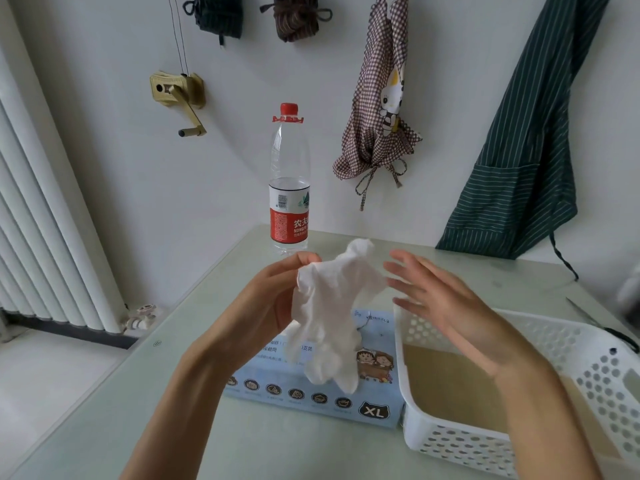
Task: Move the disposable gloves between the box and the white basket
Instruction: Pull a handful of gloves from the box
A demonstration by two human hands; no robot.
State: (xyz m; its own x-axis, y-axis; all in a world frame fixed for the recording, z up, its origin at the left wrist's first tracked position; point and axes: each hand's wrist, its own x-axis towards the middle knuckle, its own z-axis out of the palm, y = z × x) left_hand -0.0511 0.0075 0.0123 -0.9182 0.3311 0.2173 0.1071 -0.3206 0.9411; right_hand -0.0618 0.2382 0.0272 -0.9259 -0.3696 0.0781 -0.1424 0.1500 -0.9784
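Left hand (273,299) is pinching a crumpled white disposable glove (332,317) above the blue XL glove box (311,396) while the right hand (446,306), fingers spread and empty, is hovering beside it over the white basket (540,441); transfer step appears mid-way, next move probably calling for lowering the glove into the basket.

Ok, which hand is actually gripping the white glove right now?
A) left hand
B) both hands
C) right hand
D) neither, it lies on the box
A: the left hand pinches the glove at its edge above the box, while the right hand is spread open beside it.
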